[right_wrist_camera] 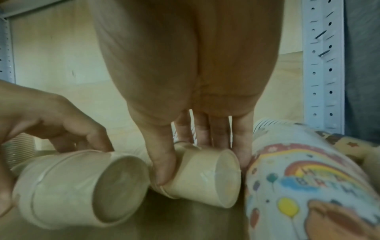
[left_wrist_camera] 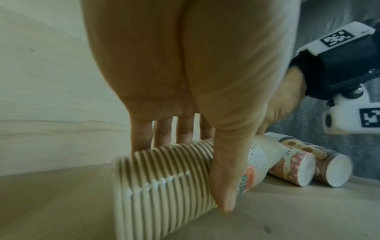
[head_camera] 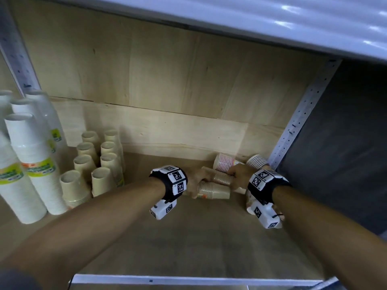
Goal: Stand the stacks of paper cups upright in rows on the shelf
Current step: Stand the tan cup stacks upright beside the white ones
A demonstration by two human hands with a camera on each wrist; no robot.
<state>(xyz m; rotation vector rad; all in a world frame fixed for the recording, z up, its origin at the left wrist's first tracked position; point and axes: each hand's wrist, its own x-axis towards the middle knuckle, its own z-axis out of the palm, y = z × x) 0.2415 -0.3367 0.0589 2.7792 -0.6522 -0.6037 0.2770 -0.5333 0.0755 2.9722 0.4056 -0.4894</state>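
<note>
Two kraft paper cup stacks lie on their sides at the back right of the shelf board (head_camera: pixel 188 237). My left hand (head_camera: pixel 198 182) grips the nearer stack (head_camera: pixel 213 191) from above. In the left wrist view the thumb (left_wrist_camera: pixel 224 186) and fingers wrap its ribbed rims (left_wrist_camera: pixel 164 178). My right hand (head_camera: pixel 238 176) grips the farther kraft stack (head_camera: pixel 219 175); the right wrist view shows thumb and fingers pinching it (right_wrist_camera: pixel 222 177) near its base. Two rows of kraft stacks (head_camera: pixel 100 162) stand upright at the left.
Further stacks lie by the back right corner: a pink-striped one (head_camera: pixel 223 162), a brown-striped one (head_camera: pixel 257 161) and a birthday-print one (right_wrist_camera: pixel 298 186) under my right wrist. Tall white stacks (head_camera: pixel 31 164) stand far left. A perforated metal post (head_camera: pixel 301 114) and an upper shelf (head_camera: pixel 272 24) bound the space.
</note>
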